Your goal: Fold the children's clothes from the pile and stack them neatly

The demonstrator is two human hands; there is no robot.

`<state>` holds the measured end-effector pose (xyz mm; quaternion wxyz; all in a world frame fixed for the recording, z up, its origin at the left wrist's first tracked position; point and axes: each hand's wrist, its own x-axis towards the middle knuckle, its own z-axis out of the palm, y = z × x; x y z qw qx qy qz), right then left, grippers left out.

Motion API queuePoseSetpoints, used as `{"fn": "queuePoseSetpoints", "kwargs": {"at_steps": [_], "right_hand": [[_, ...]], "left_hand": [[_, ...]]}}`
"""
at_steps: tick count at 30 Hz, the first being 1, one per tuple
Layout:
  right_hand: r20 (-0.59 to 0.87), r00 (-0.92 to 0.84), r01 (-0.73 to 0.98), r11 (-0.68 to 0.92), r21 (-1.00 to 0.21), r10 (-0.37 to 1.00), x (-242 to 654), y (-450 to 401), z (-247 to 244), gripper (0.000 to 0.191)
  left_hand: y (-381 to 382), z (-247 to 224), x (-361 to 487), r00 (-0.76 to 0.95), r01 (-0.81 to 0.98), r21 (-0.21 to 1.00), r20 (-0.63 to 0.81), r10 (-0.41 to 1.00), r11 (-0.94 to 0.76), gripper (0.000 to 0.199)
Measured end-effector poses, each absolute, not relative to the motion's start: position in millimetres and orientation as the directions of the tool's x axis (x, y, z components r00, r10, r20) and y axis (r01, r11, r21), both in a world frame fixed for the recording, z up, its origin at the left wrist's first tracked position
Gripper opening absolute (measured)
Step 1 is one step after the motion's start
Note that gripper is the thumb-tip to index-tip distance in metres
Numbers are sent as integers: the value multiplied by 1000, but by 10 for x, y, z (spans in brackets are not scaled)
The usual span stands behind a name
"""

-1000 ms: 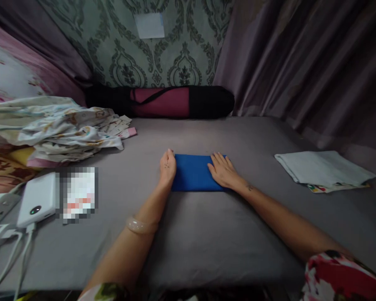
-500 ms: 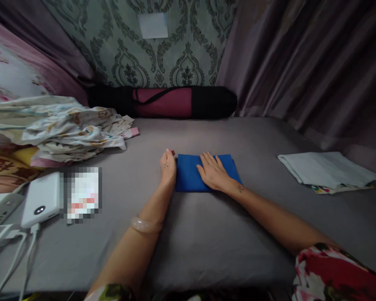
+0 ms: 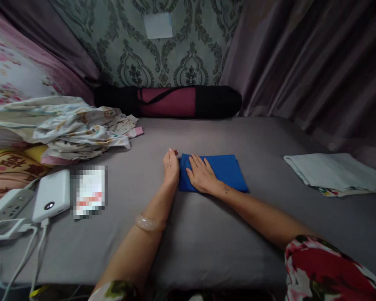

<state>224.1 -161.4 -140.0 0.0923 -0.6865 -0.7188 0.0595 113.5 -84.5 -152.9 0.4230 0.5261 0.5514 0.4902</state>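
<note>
A folded blue cloth (image 3: 227,171) lies flat on the grey bed sheet, a little right of centre. My right hand (image 3: 201,174) rests palm down on its left part, fingers spread and holding nothing. Against the cloth's left edge, my left hand (image 3: 171,167) stands on its side with its back turned left. The left fingers are bent and mostly hidden behind the hand, so what they hold, if anything, does not show. A pale bangle circles my left wrist.
Folded light grey cloth (image 3: 335,169) lies at the right. Crumpled patterned cloths (image 3: 78,125) are heaped at the left, behind a white power bank (image 3: 53,194), a power strip (image 3: 11,205) and cables. A black and maroon long bag (image 3: 172,101) lies along the wall.
My right hand has slid left across the blue cloth, from its middle to its left part. My left hand keeps its place at the cloth's edge. The whole view has shifted slightly.
</note>
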Motion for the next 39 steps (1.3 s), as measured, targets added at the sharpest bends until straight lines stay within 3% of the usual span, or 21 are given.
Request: {"fn": "queuePoseSetpoints", "kwargs": {"at_steps": [4, 12, 20, 23, 25, 30, 33, 39], "right_hand": [[22, -22, 977, 26, -210, 1000, 2148, -1546, -1326, 63], [33, -137, 971, 141, -195, 990, 1886, -1458, -1386, 62], [76, -94, 949, 113, -296, 993, 2075, -1546, -1286, 60], [153, -9, 970, 46, -238, 988, 2292, -1668, -1250, 60], [135, 16, 977, 13, -212, 991, 2426, -1745, -1291, 61], [59, 56, 972, -41, -231, 997, 2569, -1817, -1473, 59], [55, 48, 965, -32, -260, 997, 2624, -1820, -1474, 59], [125, 127, 968, -95, -233, 984, 2902, -1927, -1427, 60]], "left_hand": [[-813, -1560, 1141, -89, 152, 988, 39, 995, -25, 55], [-760, -1618, 1139, -97, 170, 985, 56, 994, -39, 61], [-833, -1525, 1142, -38, 278, 949, 168, 985, -151, 57], [-974, -1443, 1216, 116, 431, 847, 288, 951, -309, 52], [-1086, -1431, 1280, 276, 550, 716, 329, 903, -429, 47], [-1267, -1513, 1355, 574, 714, 344, 211, 791, -609, 44], [-1297, -1524, 1344, 603, 739, 249, 170, 779, -626, 47], [-1319, -1538, 1371, 600, 739, 166, 278, 750, -653, 55]]}}
